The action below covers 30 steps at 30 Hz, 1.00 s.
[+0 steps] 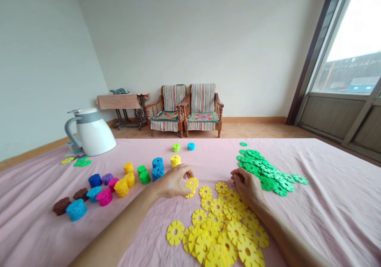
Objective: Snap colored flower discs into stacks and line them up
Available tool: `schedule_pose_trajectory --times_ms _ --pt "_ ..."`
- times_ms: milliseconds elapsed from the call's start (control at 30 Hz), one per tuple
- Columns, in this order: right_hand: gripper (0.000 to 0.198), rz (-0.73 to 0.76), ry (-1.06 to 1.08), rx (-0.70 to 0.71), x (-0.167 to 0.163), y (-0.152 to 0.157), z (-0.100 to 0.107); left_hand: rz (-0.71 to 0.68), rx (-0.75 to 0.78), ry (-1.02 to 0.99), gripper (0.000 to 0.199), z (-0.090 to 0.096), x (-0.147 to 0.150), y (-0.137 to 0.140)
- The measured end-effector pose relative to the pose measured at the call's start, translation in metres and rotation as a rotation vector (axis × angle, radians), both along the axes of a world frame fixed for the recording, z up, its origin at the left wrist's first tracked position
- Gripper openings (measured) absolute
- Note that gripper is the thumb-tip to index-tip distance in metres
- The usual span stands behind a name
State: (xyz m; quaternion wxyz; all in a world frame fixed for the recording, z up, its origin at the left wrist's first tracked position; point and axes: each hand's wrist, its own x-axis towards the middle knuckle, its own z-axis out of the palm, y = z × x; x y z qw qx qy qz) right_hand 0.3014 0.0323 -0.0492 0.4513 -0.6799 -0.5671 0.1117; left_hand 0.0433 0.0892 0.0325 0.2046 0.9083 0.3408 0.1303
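My left hand is closed around yellow notched plastic discs, with thumb and fingers at their edge, just above the tablecloth. Behind it stands a short stack of yellow discs, and a taller blue stack is to its left. My right hand has its fingers curled together, and no disc shows between them. It hovers between a spread heap of loose yellow discs and a heap of loose green discs. Part of the yellow heap is hidden under my right forearm.
Several coloured disc stacks, including a pink stack and a light blue stack, stand at the left. A white jug is at the back left. Small lime and blue stacks sit near the far edge of the pink tablecloth.
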Motion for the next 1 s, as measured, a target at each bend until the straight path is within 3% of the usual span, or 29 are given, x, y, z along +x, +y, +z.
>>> schedule_pose_trajectory --times_ms 167,500,767,1000 --pt "0.021 -0.007 -0.006 0.004 0.001 0.001 -0.002 0.017 -0.075 0.043 0.032 -0.007 -0.015 0.004" --pt "0.022 -0.007 -0.042 0.0 0.001 0.001 -0.003 -0.006 -0.084 0.02 0.03 -0.025 -0.009 0.008" --pt "0.023 0.003 -0.069 0.011 0.002 0.0 -0.005 -0.014 -0.081 0.026 0.052 -0.023 -0.009 0.005" --pt "0.024 -0.003 -0.099 0.013 0.002 0.002 -0.004 -0.025 0.001 0.061 0.034 -0.022 -0.007 0.003"
